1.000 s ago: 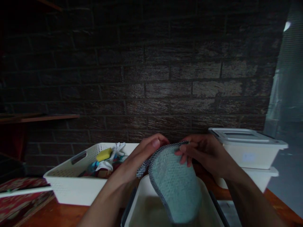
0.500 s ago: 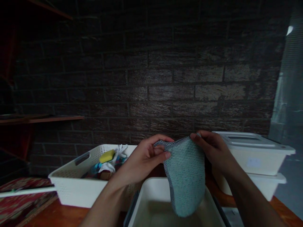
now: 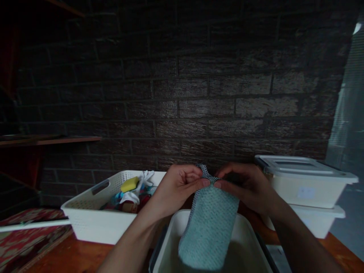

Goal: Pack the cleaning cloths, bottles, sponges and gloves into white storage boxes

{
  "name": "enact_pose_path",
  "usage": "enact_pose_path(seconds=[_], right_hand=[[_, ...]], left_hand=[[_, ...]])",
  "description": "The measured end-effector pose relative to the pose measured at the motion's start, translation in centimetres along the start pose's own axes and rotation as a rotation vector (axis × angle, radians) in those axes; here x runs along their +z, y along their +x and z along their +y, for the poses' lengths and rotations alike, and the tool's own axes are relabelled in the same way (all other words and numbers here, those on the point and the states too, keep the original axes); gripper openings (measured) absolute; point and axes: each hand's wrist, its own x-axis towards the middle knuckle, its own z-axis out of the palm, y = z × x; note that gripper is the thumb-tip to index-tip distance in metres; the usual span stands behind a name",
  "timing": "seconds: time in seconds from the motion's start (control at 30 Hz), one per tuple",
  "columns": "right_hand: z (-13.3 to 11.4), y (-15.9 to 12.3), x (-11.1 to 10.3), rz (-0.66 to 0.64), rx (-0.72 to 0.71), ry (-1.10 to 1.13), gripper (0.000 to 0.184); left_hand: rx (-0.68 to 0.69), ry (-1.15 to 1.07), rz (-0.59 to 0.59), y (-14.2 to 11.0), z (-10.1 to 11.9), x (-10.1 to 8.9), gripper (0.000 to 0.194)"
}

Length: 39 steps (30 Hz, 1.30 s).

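One teal, check-edged cloth (image 3: 210,227) — hanging over open white bin (image 3: 172,237), pinched at top between thumb and fingers of left hand (image 3: 178,185) and right hand (image 3: 248,187), both nearly closed. Leftward: white basket (image 3: 96,226), yellow sponge (image 3: 129,184) inside — rightward, stacked lidded boxes (image 3: 321,193).

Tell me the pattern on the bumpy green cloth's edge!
The bumpy green cloth has a dark-and-white checked edge, clearest in the head view.

Sole view, head-worn: looks forward and slightly down from above the near box (image 3: 174,231), close behind the left hand (image 3: 179,186) and right hand (image 3: 248,185), facing the far brick wall (image 3: 193,87). Coverage runs from the basket (image 3: 96,229) at left to the stacked boxes (image 3: 288,192) at right.
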Motion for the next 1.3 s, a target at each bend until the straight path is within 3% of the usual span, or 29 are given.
enact_pose_path(seconds=[0.17,0.33,0.5,0.7,0.83,1.3], right_hand=[[0.4,0.0,0.3,-0.017,0.107,0.116,0.021],[0.3,0.2,0.0,-0.071,0.103,0.041,0.026],[0.1,0.1,-0.8,-0.023,0.100,-0.068,0.032],[-0.4,0.0,-0.9,-0.124,0.049,-0.082,0.022],[0.1,0.0,-0.9,-0.120,0.078,-0.092,0.035],[0.5,-0.3,-0.6,-0.165,0.133,-0.086,0.040]], left_hand=[[-0.006,0.029,-0.020,0.0,0.0,0.2,0.016],[-0.017,0.021,-0.043,0.0,-0.4,0.2,0.016],[-0.078,0.011,-0.116,0.1,-0.4,0.1,0.017],[-0.055,0.103,-0.062,0.1,-0.7,0.4,0.018],[-0.081,0.116,-0.046,0.1,-1.1,0.7,0.019],[-0.084,0.134,0.010,0.4,-1.9,0.9,0.028]])
